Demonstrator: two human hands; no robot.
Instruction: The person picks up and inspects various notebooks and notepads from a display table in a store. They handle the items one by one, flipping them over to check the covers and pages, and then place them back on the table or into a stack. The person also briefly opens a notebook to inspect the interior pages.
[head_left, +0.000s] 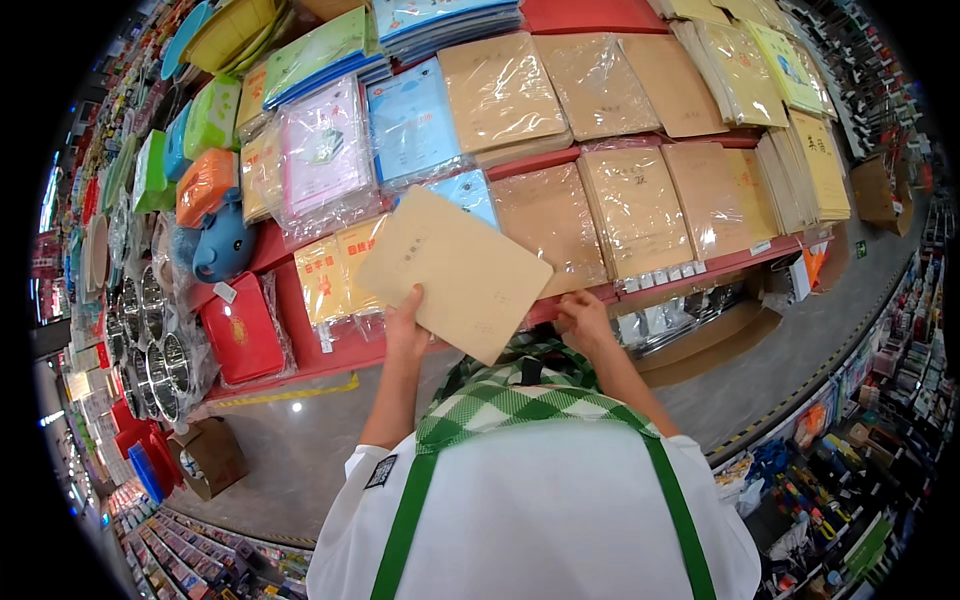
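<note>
My left hand (407, 330) grips the lower left edge of a tan kraft-cover notebook (461, 274), its thumb on top of the cover. The notebook is tilted above the display and bears printed writing. My right hand (586, 322) is at the red front edge of the display, fingertips drawn together. Just beyond those fingers is a plastic-wrapped stack of brown notebooks (551, 217); whether they pinch something is too small to tell. A light blue booklet (469, 195) is partly hidden behind the held notebook. Yellow booklets (337, 270) in clear wrap lie to its left.
More wrapped kraft notebooks (637, 210) fill the display to the right. At left are a red tray (244, 330), a blue elephant-shaped item (225, 240) and steel bowls (161, 367). A cardboard box (208, 457) stands on the grey floor (300, 435). Stocked shelving (817, 480) lies behind me.
</note>
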